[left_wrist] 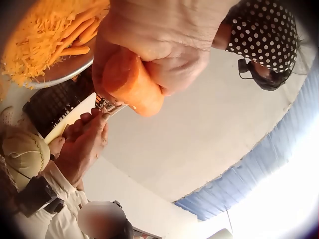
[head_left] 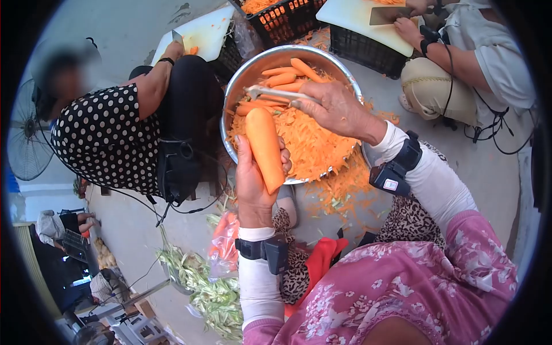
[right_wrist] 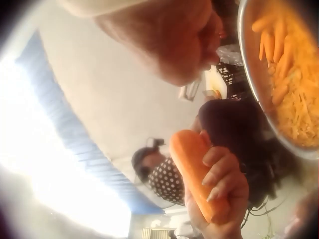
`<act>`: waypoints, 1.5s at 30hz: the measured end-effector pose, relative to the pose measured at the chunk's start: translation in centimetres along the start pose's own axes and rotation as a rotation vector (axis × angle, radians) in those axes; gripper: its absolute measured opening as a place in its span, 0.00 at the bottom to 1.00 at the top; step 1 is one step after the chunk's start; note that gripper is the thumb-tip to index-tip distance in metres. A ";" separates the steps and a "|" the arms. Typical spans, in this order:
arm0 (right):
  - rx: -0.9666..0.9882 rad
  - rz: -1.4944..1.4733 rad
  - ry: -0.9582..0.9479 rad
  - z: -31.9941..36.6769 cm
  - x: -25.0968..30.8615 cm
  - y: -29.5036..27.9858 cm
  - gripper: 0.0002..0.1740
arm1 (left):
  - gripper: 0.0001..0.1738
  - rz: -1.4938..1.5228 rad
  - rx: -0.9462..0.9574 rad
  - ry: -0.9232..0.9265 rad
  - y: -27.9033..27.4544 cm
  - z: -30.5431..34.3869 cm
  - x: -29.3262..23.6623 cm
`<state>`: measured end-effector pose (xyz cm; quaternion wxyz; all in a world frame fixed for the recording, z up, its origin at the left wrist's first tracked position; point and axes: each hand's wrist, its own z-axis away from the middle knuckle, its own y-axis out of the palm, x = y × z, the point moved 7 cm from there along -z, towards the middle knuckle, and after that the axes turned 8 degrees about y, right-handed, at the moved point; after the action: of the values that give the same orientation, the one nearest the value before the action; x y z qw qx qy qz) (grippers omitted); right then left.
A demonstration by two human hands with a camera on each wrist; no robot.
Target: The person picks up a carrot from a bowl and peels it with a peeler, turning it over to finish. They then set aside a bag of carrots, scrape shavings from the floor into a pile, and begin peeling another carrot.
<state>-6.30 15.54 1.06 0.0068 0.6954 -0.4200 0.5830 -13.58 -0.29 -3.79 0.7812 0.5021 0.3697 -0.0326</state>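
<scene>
A thick orange carrot (head_left: 265, 150) stands upright in the left hand (head_left: 257, 184), whose fingers and thumb wrap its lower part. In the right wrist view the left hand (right_wrist: 222, 191) grips the same carrot (right_wrist: 192, 169). The right hand (head_left: 339, 109) pinches a metal peeler (head_left: 279, 94), held just above the carrot's top end. Below both hands is a large metal basin (head_left: 229, 118) holding orange shreds (head_left: 313, 141) and several whole carrots (head_left: 280, 79). In the left wrist view the right hand (left_wrist: 82, 149) is close to the carrot (left_wrist: 132, 84).
A person in a dotted top (head_left: 109, 123) sits at the left, cutting on a white board (head_left: 201, 31). Another person works at a second board (head_left: 362, 20) on a black crate (head_left: 368, 52). Green husks (head_left: 215, 299) and a bag of carrots (head_left: 224, 244) lie on the floor.
</scene>
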 end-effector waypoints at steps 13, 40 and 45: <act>0.204 0.012 -0.117 1.2 2.2 2.5 0.14 | 0.30 0.023 0.004 -0.054 0.0 0.0 0.2; 0.240 -0.025 -0.087 2.1 2.2 2.9 0.15 | 0.31 0.059 -0.028 -0.067 0.2 -0.4 0.2; 0.169 0.211 0.034 0.5 -0.5 1.4 0.15 | 0.34 0.015 0.177 -0.127 -0.7 0.0 0.6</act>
<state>-6.70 14.70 -0.20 -0.1059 0.6357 -0.4399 0.6254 -13.45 -0.48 -4.66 0.7557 0.5689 0.3113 -0.0914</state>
